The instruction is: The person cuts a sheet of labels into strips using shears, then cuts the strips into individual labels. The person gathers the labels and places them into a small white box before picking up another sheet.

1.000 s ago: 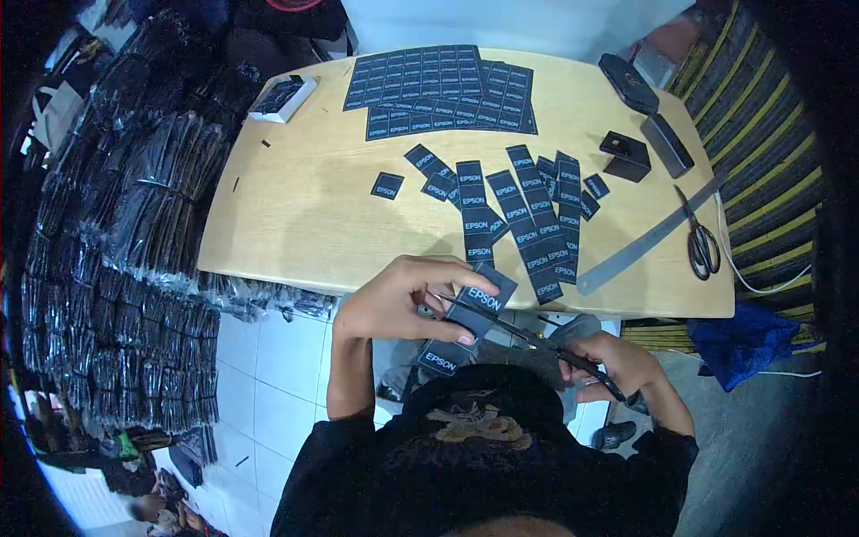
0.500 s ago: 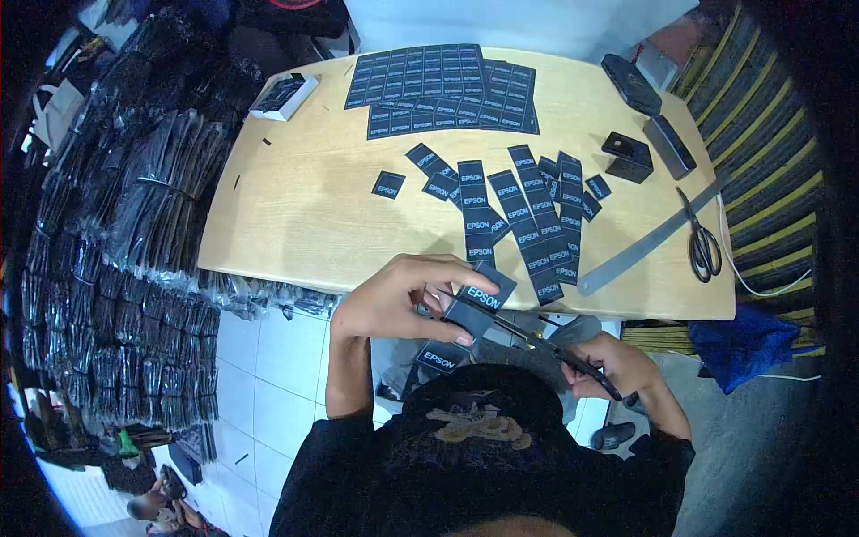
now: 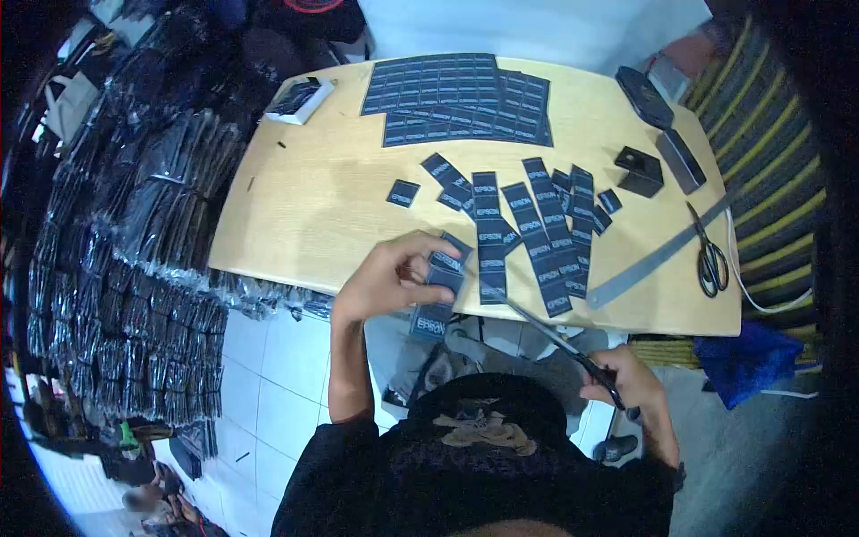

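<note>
My left hand [image 3: 385, 277] is at the table's front edge, its thumb and fingers closed on a black strip of EPSON labels [image 3: 432, 315]. The strip hangs partly below the hand, over the edge. To the right, my right hand [image 3: 625, 376] grips the handles of a pair of scissors [image 3: 559, 342]. Their blades point up and left toward the table edge, apart from the held strip. Beyond the hands, several cut label strips [image 3: 490, 237] lie overlapping on the table, with a single square label [image 3: 403, 193] off to their left.
Uncut label sheets [image 3: 434, 85] lie at the back of the wooden table [image 3: 304, 206]. On the right are a metal ruler [image 3: 644, 264], a second pair of scissors [image 3: 711, 259], a black bracket-like piece [image 3: 639, 170] and a dark case [image 3: 644, 97]. Plastic-wrapped bundles [image 3: 170, 197] are stacked at left.
The scissors have come away from the labels in my left hand and moved right. My left hand has turned the held strip, which now hangs lower. The view has shifted slightly.
</note>
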Demonstrator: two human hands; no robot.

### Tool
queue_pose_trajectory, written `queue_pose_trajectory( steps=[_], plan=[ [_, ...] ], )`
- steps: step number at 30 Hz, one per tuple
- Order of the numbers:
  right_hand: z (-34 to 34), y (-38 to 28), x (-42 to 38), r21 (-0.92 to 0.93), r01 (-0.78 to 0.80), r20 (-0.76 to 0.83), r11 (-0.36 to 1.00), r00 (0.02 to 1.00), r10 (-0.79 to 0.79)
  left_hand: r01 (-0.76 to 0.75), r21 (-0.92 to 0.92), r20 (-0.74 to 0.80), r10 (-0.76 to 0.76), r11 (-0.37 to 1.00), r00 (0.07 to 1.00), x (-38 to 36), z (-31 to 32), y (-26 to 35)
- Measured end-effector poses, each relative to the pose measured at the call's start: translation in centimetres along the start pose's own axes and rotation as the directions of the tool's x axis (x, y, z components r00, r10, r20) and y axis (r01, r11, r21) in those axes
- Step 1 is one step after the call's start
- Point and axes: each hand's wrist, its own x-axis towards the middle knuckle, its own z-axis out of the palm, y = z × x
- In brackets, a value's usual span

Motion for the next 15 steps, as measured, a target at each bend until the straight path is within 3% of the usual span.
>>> queue_pose_trajectory(
  steps=[1,6,9,11,12,14,15],
  plan=[
    [0.3,0.4,-0.3,0.049,-0.025,-0.074,0.999,0.997,0.028,0.098,0.040,-0.075,-0.095,0.994,0.993,0.3,-0.9,-1.3],
    [1.5,3.5,-0.5,0.162,-0.034,-0.103,0.986,0.993,0.051,0.151,0.149,-0.259,-0.109,0.977,0.960,0.0,-4.6,-6.5],
    [3.2,3.0,0.9,0.186,0.122,-0.194,0.975,0.977,-0.086,0.201,0.193,-0.338,-0.128,0.960,0.932,-1.0,-5.1,-4.9],
    [4.6,2.8,2.1,0.161,0.134,-0.235,0.978,0.968,-0.094,0.182,0.170,-0.503,-0.074,0.969,0.861,-2.1,-4.2,-3.2],
    [5.4,2.0,3.0,0.198,0.099,-0.266,0.975,0.963,-0.044,0.148,0.051,-0.456,-0.109,0.988,0.884,-2.6,-3.2,-1.8],
    [7.0,0.2,5.0,0.236,0.065,-0.292,0.969,0.956,0.007,-0.006,-0.111,-0.323,-0.030,0.994,0.946,-3.1,-0.4,-0.7],
    [7.8,-0.9,6.1,0.307,0.098,-0.316,0.947,0.949,0.004,0.020,-0.167,-0.275,-0.066,0.986,0.959,-3.2,1.3,0.9]
  ],
)
